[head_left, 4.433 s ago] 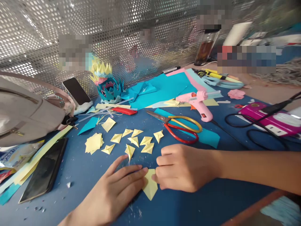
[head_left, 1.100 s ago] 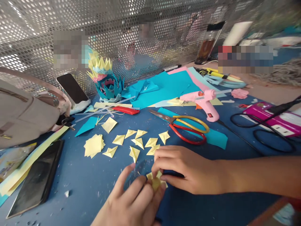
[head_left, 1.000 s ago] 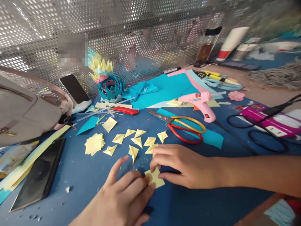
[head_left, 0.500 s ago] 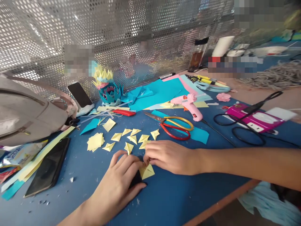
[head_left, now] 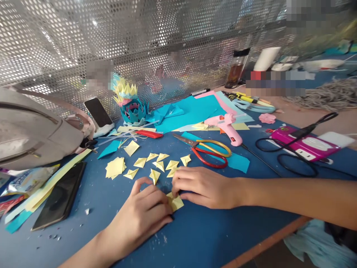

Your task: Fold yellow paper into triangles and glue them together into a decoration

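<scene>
Scissors (head_left: 208,148) lie mid-table on the blue mat (head_left: 209,238). Glue gun (head_left: 226,124) just right of them, teal paper (head_left: 192,109) behind. Red comb (head_left: 147,134) to their left, paper flower (head_left: 131,104) further back-left w/ phone (head_left: 98,111) beside it. Bag (head_left: 30,130) and dark tablet (head_left: 60,199) far left; pink box (head_left: 305,141) w/ cables far right.

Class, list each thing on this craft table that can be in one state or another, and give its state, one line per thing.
yellow paper piece: partly folded, pressed flat under both hands
left hand: flat on the paper
right hand: fingertips pinching the paper's edge
scissors: lying down, blades nearly closed
glue gun: lying on its side, unheld
phone: screen dark, flat
second phone: screen dark, propped upright
</scene>
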Motion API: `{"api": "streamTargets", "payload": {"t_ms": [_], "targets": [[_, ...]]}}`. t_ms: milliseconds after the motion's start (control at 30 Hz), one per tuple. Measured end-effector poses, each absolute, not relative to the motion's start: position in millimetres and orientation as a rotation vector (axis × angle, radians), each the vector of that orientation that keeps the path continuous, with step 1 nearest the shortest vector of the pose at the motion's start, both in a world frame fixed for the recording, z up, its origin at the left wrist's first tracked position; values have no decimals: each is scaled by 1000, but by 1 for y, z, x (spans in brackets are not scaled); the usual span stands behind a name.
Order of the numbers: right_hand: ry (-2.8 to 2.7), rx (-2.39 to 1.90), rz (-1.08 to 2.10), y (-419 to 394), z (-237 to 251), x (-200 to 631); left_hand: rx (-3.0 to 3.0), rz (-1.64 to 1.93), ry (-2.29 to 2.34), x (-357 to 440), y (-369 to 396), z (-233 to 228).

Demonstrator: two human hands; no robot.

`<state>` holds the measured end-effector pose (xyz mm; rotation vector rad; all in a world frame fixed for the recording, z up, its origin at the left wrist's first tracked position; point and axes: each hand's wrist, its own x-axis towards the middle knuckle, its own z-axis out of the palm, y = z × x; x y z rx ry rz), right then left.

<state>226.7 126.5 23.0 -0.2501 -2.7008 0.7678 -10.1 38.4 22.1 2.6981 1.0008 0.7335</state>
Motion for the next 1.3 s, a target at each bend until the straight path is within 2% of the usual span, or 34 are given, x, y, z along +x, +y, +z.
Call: {"api": "streamTargets", "payload": {"t_ms": [100, 333, 733, 967, 1100, 1300], "targets": [[-2698, -216, 775, 128, 25, 228, 2900, 802, 907, -20, 37, 21], [-2751, -243, 676, 129, 24, 230, 3149, 699, 867, -30, 33, 13], [-2712, -406, 843, 132, 26, 230, 3030, 686, 948, -30, 41, 8], [-2704, -319, 819, 132, 26, 230, 3044, 491, 896, -34, 40, 14], [-2739, -276, 753, 131, 27, 230, 2974, 597, 957, -32, 38, 9], [-2660, -354, 813, 131, 25, 231, 2977, 623, 949, -28, 38, 16]]}}
